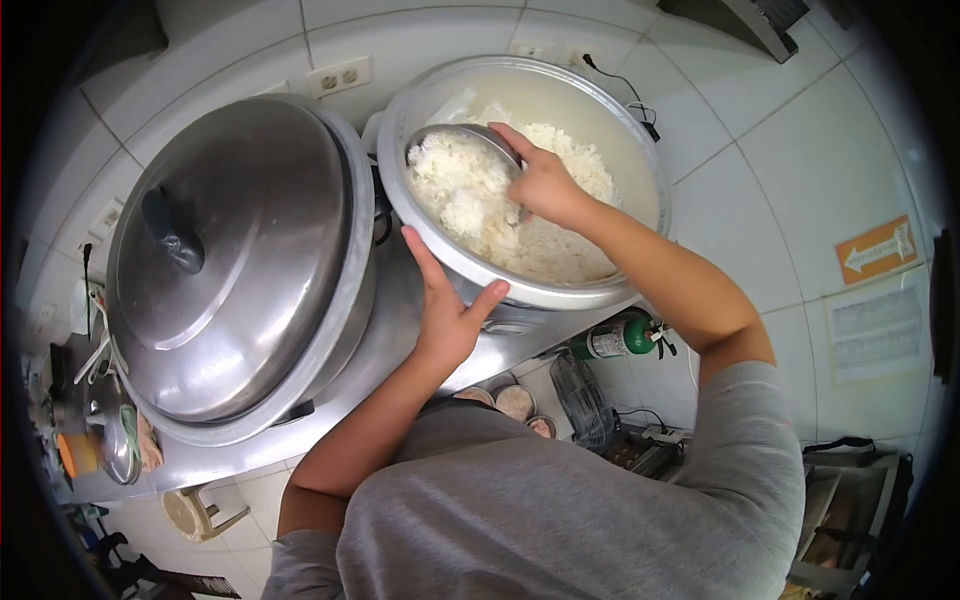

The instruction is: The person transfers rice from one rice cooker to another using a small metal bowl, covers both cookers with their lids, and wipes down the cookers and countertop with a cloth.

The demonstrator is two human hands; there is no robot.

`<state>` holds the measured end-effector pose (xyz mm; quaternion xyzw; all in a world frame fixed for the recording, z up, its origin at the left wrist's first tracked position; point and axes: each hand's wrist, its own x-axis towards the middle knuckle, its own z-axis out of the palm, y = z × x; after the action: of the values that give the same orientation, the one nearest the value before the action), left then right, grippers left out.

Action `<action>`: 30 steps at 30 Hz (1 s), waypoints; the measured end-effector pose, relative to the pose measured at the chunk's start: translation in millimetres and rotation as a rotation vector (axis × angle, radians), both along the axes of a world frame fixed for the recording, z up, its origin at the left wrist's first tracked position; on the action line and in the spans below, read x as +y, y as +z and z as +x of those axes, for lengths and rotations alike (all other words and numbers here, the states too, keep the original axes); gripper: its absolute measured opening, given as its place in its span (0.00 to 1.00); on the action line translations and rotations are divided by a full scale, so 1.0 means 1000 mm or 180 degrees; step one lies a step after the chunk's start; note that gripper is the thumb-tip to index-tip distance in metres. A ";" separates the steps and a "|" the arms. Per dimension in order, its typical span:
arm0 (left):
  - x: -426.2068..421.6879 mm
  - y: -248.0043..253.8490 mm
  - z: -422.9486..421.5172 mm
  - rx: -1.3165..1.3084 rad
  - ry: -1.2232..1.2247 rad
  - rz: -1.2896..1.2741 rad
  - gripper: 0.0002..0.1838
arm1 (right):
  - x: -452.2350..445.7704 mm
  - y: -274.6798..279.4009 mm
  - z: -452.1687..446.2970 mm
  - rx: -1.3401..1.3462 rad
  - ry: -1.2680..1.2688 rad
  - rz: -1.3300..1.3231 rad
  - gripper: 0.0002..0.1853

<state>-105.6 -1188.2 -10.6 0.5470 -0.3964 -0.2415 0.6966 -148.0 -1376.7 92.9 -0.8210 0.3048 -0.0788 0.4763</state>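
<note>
Grey shirt [560, 500], rice pot [560, 297], metal counter [387, 335], tiles [745, 225]

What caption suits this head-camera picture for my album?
Right hand holds a curved metal bowl amid white rice; left hand touches a wide silver-rimmed pot.

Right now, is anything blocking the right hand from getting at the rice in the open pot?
Nothing visible: the right hand is inside the open pot, gripping a metal bowl among the rice. The left hand is at the near rim, and the lid covers only the neighbouring pot.
</note>
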 end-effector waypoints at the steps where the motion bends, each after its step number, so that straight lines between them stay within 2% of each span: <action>1: 0.001 0.000 0.000 0.0042 -0.0012 0.0015 0.64 | 0.003 0.005 -0.011 0.0052 0.0049 0.0056 0.45; 4: 0.003 0.007 -0.002 -0.0020 -0.0022 0.0046 0.64 | 0.005 0.014 -0.045 0.0235 0.0130 0.0313 0.48; 7: 0.002 0.004 -0.003 -0.0077 0.0029 0.0111 0.64 | 0.003 -0.003 -0.052 0.0120 0.0039 0.0548 0.46; 10: 0.002 0.012 -0.006 0.0214 -0.0073 -0.0105 0.65 | -0.011 -0.005 -0.029 0.0547 -0.0160 0.0983 0.47; 13: 0.004 0.014 -0.005 0.0329 -0.0105 -0.0053 0.65 | -0.007 -0.002 -0.047 0.0391 -0.0079 0.1035 0.47; 16: 0.002 0.006 -0.003 0.0053 0.0011 0.0045 0.66 | -0.029 -0.010 -0.077 0.0333 -0.0241 0.1328 0.41; 19: 0.002 0.011 -0.006 0.0254 0.0079 -0.0061 0.65 | -0.033 -0.020 -0.089 0.0215 -0.0570 0.1789 0.31; 22: 0.009 0.019 -0.003 -0.0324 0.0336 0.0670 0.62 | -0.049 -0.034 -0.090 0.0517 -0.0735 0.2635 0.23; 25: 0.034 0.045 0.002 -0.0364 0.0135 0.0934 0.57 | -0.039 -0.037 -0.085 -0.0104 -0.1383 0.2905 0.20; 28: 0.083 0.100 0.020 -0.0544 -0.0738 0.1275 0.48 | -0.040 -0.028 -0.086 -0.0653 -0.1769 0.2862 0.19; 30: 0.111 0.131 0.039 -0.0501 -0.0855 0.1122 0.38 | -0.046 -0.027 -0.091 -0.1044 -0.2002 0.2892 0.19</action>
<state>-66.3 -1077.1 120.8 0.6197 -0.4705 -0.3541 0.5188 -239.0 -1423.1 66.4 -0.3809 0.4597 -0.2041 0.7758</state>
